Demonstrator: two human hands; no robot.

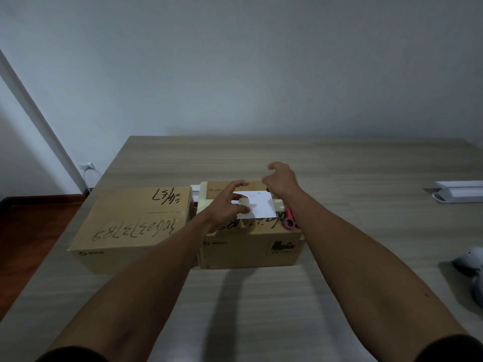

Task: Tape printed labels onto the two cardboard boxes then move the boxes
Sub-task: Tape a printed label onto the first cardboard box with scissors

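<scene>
Boxes [133, 226] (two), one label [260, 206].

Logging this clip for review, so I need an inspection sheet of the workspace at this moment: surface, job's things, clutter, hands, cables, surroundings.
Surface: wood-grain table, dimly lit.
Job's things: left box and right box side by side, both with handwriting on top; white label lies on the right box with a strip of tape at its left edge; no label seen on the left box.
Clutter: pink-handled scissors on the right box; white device at the table's right edge; pale object, unclear.
Hands: left hand presses the tape and label; right hand hovers above the box, fingers loosely curled, holding nothing.
Cables: white cord plugged into a wall socket.
Surroundings: plain wall, dark wooden floor.
</scene>
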